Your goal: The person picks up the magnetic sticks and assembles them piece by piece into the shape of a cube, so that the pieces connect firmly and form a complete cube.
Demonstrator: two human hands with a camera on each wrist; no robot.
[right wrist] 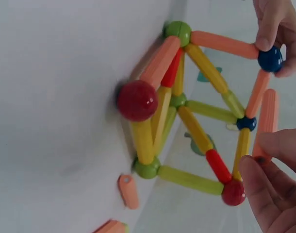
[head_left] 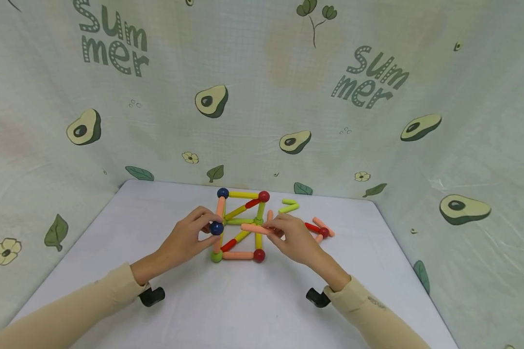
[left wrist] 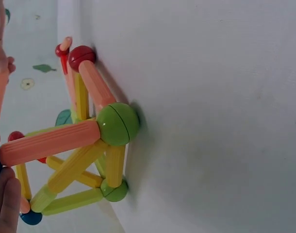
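Note:
A frame of coloured magnetic sticks and balls stands on the white table [head_left: 192,310]. My left hand [head_left: 185,237] pinches a dark blue ball [head_left: 217,228] at its upper near-left corner. A salmon stick [left wrist: 51,142] runs from that ball down to a green ball [left wrist: 118,124] on the table. Another salmon stick joins it to the far blue ball [right wrist: 246,123]. My right hand [head_left: 294,240] holds a loose salmon stick [head_left: 254,228] by one end between thumb and fingers. Its free end points left toward the blue ball, apart from it. A red ball [right wrist: 138,100] marks the lower near-right corner.
Right of the frame lies a red ball [head_left: 324,232] with salmon and red sticks attached. Lime sticks [head_left: 289,208] rest farther back, and a salmon stick [right wrist: 128,191] lies beside the frame. A printed cloth [head_left: 253,63] hangs behind the table.

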